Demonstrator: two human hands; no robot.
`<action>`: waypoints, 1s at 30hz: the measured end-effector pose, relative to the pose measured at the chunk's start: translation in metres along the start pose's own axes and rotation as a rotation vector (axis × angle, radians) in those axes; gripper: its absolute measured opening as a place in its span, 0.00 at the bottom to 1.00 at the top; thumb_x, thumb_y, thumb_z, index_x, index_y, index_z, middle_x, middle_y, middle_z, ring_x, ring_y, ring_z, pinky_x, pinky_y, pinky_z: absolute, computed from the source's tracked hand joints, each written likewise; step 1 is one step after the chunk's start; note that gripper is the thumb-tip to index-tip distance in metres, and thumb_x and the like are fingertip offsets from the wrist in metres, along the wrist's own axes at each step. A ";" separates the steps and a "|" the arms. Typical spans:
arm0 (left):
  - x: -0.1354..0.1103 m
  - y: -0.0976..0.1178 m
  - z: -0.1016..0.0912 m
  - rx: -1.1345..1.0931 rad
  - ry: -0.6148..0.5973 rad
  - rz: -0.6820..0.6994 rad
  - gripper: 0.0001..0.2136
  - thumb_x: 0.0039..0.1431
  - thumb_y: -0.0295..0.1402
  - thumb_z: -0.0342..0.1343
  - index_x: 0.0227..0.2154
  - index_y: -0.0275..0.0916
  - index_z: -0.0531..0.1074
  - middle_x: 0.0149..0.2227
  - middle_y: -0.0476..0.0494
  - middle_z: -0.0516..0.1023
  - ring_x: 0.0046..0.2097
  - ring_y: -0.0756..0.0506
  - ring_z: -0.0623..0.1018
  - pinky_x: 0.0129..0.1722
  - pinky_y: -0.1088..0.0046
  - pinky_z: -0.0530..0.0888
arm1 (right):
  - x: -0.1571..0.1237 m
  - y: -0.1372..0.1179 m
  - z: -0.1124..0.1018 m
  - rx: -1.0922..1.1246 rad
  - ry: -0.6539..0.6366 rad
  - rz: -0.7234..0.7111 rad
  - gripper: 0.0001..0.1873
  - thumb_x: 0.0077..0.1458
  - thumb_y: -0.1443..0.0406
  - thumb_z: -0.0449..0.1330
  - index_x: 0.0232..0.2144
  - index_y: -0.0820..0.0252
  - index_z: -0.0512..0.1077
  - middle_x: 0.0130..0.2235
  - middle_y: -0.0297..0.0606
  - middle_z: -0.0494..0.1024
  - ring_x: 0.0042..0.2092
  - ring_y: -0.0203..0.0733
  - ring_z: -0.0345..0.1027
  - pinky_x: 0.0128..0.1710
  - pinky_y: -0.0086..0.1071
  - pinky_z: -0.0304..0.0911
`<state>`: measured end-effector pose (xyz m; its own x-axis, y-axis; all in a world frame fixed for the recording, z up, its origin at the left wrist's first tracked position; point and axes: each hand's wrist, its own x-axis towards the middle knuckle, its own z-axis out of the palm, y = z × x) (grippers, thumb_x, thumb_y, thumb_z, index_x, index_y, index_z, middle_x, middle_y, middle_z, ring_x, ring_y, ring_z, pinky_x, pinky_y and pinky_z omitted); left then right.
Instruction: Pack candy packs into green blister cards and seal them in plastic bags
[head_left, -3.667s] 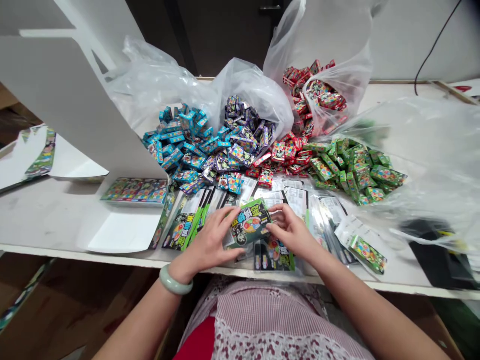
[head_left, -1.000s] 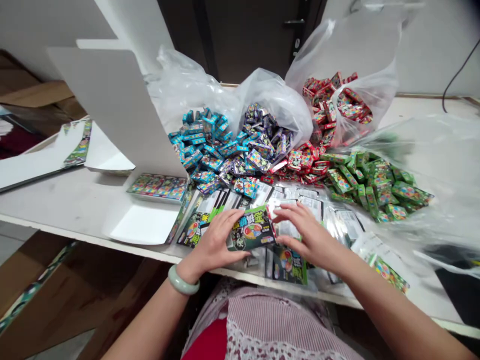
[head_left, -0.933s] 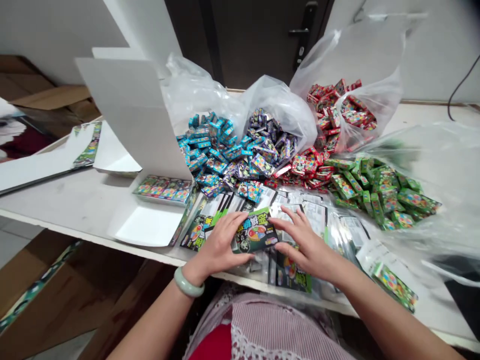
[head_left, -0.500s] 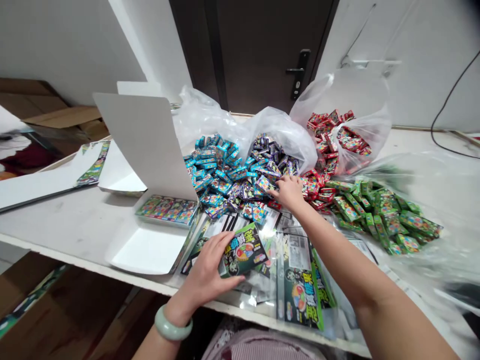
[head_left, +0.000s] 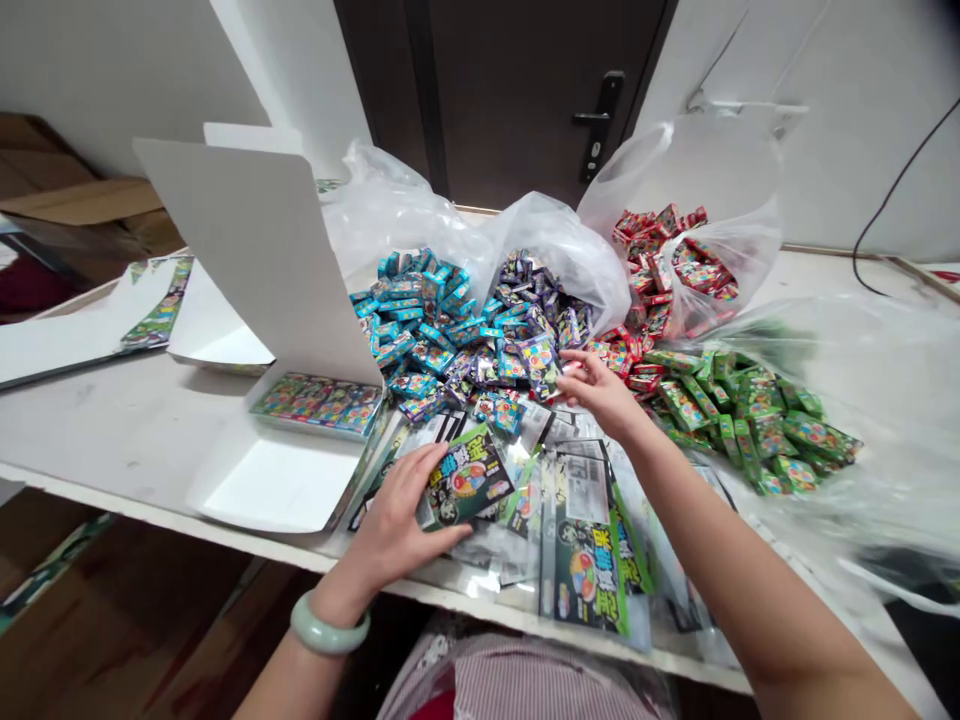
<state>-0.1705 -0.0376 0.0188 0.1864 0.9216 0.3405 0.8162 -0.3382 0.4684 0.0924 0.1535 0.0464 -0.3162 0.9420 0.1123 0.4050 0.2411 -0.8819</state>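
My left hand (head_left: 397,515), a pale green bangle at its wrist, is closed around the lower left side of a black-and-green printed pouch (head_left: 469,478). The thumb lies along the pouch's near edge. Across the pile, the fingertips of my right hand (head_left: 604,395) pinch the right edge of a small purple candy box (head_left: 540,365), tilted up at the front of the purple heap (head_left: 532,290). Blue boxes (head_left: 420,310) lie left of it; red boxes (head_left: 652,280) and green boxes (head_left: 765,420) lie to the right. More printed pouches (head_left: 589,565) lie flat under and beside my hands.
A white display carton (head_left: 277,480) stands lid-up at the left, with a row of colourful boxes (head_left: 319,405) inside. Clear plastic bags (head_left: 555,240) surround the heaps. Another open white carton (head_left: 217,320) sits behind. The table's front edge (head_left: 247,540) runs below my hands.
My right hand has drawn slightly right, and the purple box at its fingertips now stands more upright. My left hand keeps the pouch; the whole view has shifted a little.
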 end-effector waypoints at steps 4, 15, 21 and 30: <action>0.007 0.007 0.006 0.006 0.037 0.036 0.40 0.50 0.41 0.65 0.63 0.41 0.51 0.58 0.32 0.64 0.60 0.33 0.66 0.59 0.47 0.66 | -0.061 -0.008 -0.005 0.352 -0.042 0.024 0.32 0.50 0.59 0.63 0.58 0.51 0.62 0.30 0.30 0.71 0.31 0.36 0.67 0.33 0.33 0.66; 0.016 0.026 0.020 -0.027 -0.060 0.115 0.42 0.49 0.44 0.65 0.63 0.40 0.50 0.59 0.32 0.64 0.60 0.33 0.65 0.59 0.48 0.65 | -0.115 -0.011 -0.010 0.193 0.165 -0.072 0.35 0.56 0.61 0.59 0.63 0.42 0.52 0.42 0.37 0.69 0.36 0.39 0.66 0.39 0.37 0.67; 0.016 0.027 0.021 -0.028 -0.030 0.109 0.42 0.50 0.43 0.64 0.64 0.40 0.50 0.59 0.33 0.64 0.60 0.34 0.65 0.59 0.49 0.65 | -0.120 -0.027 -0.019 0.003 -0.073 -0.003 0.37 0.56 0.61 0.58 0.65 0.42 0.49 0.43 0.39 0.70 0.32 0.39 0.67 0.28 0.34 0.66; 0.008 0.028 0.020 -0.047 -0.061 0.113 0.42 0.49 0.42 0.65 0.63 0.39 0.51 0.59 0.33 0.64 0.60 0.33 0.65 0.59 0.49 0.65 | -0.126 -0.031 -0.020 -0.094 -0.355 0.066 0.32 0.57 0.63 0.56 0.62 0.47 0.53 0.35 0.33 0.71 0.31 0.38 0.66 0.33 0.36 0.64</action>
<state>-0.1357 -0.0355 0.0183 0.3102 0.8863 0.3438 0.7620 -0.4481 0.4676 0.1370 0.0325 0.0687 -0.5579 0.8206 -0.1240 0.5064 0.2182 -0.8342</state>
